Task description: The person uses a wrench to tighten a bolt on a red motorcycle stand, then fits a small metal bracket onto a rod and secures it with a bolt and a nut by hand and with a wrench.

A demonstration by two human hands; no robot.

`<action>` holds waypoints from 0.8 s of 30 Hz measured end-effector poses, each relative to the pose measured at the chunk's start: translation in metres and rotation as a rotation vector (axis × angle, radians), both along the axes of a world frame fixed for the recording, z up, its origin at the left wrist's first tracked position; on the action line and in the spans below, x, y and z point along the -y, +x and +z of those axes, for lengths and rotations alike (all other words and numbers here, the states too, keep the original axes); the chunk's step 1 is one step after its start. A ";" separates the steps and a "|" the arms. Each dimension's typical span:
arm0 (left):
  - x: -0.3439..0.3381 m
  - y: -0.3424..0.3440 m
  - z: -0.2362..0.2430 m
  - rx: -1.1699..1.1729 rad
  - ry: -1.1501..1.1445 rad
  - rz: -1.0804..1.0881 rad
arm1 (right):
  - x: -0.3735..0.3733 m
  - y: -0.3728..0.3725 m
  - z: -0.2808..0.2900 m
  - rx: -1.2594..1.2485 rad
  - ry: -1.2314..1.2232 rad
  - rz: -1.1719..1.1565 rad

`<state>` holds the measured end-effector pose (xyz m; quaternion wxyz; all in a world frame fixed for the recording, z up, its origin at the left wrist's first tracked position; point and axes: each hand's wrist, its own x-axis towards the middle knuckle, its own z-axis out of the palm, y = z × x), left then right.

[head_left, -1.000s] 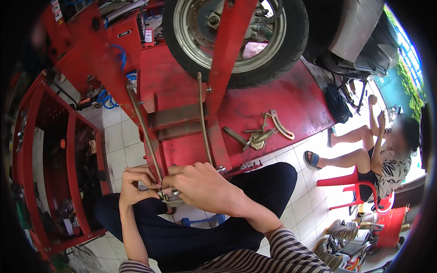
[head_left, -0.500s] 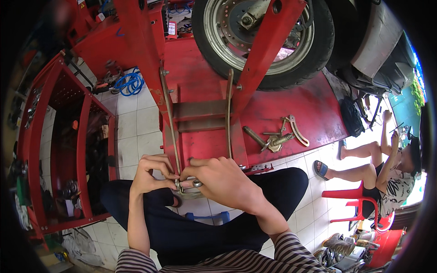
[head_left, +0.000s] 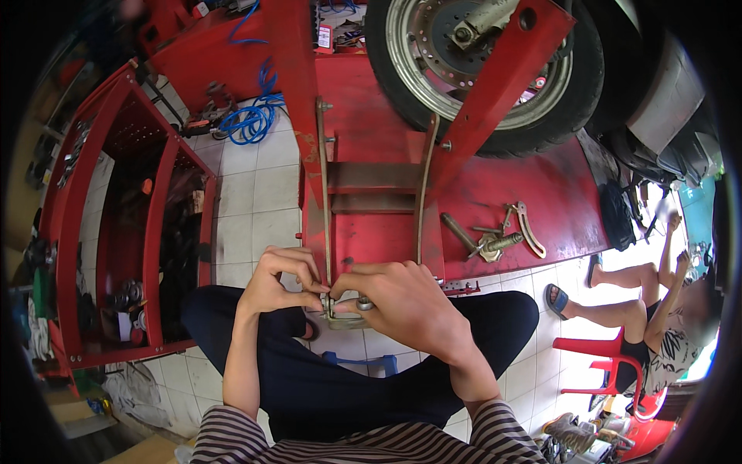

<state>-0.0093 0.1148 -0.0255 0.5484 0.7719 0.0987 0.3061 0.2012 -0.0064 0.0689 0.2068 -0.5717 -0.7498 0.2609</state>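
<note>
Between my knees, a metal bracket (head_left: 348,322) with a round bolt end sits at the near end of the long flat metal bar (head_left: 325,209) on the left. My right hand (head_left: 410,309) is closed around the bracket, its thumb and index finger by the joint. From the other side my left hand (head_left: 280,284) pinches, thumb against fingers, at a small metal part where bar and bracket meet. Its exact shape is covered by the fingertips. A second flat bar (head_left: 427,201) runs parallel on the right, its near end just beyond my right hand.
Both bars attach to a red steel frame (head_left: 491,97) on a red platform (head_left: 379,240). Loose metal clamp parts (head_left: 491,241) lie there, below a wheel (head_left: 410,85). A red shelf cart (head_left: 151,255) stands left, near a blue hose (head_left: 251,122). Another person (head_left: 657,301) sits at right.
The view has shifted, so the scene sits further right. Both hands stay at the bar's end and the bracket, with only slight finger movement. The seated person's hands have moved slightly.
</note>
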 end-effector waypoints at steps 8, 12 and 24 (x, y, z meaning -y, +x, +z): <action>0.001 0.003 0.001 0.023 -0.017 -0.010 | 0.000 0.000 0.007 -0.001 -0.052 -0.025; 0.001 0.000 -0.003 0.034 -0.003 -0.004 | 0.001 -0.002 0.005 0.017 -0.012 0.013; 0.001 0.001 0.000 0.023 -0.005 0.007 | 0.003 -0.001 -0.001 0.013 0.036 -0.025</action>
